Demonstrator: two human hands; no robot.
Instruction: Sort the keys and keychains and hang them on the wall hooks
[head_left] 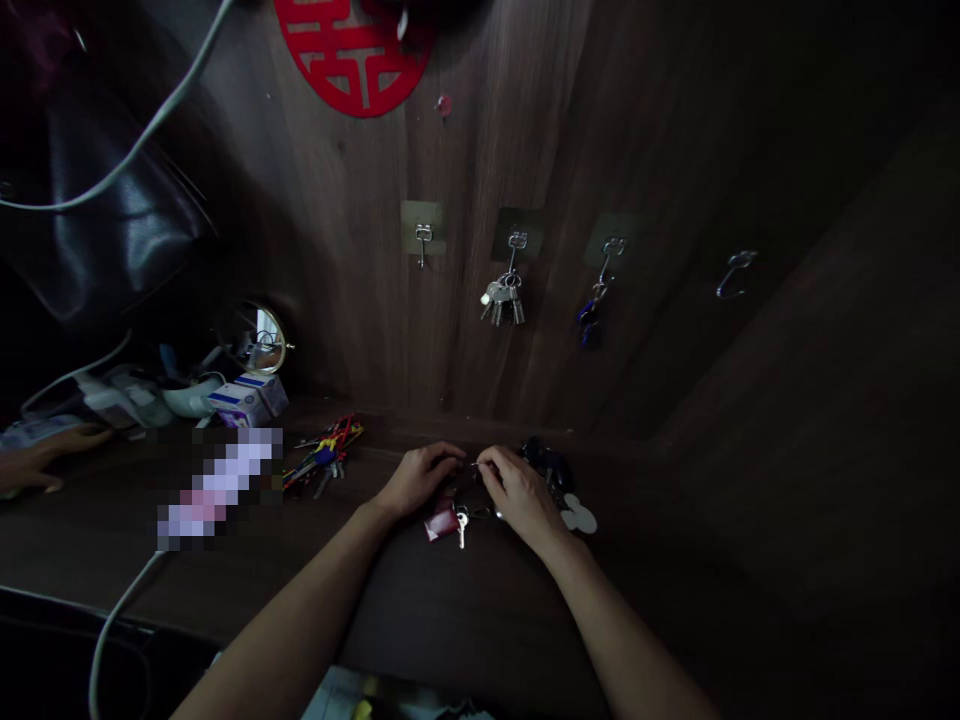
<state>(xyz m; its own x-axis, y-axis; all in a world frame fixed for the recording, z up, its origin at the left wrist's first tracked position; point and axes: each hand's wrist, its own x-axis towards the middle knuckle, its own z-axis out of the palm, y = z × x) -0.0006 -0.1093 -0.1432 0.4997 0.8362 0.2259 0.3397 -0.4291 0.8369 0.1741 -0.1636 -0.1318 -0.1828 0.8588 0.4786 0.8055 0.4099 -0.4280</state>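
Observation:
My left hand (421, 478) rests low over the shelf with its fingers curled together; what they hold, if anything, is hidden. Close beside it, my right hand (521, 495) pinches a thin shiny metal part of a bunch of keys at its fingertips. Below and between the hands lie a silver key (462, 528) and a dark red tag (441, 523) from this bunch. Just right of my right hand are a dark bundle (546, 462), too dim to make out, and a white mouse-head-shaped tag (579, 514).
Colourful keys (330, 450) lie left of my hands. On the wall, one hook holds silver keys (504, 298), another blue-tagged keys (589, 318); two bare hooks (422, 240) flank them. Boxes (251, 398), a round mirror (259, 338) and a wooden hand (45, 455) stand left.

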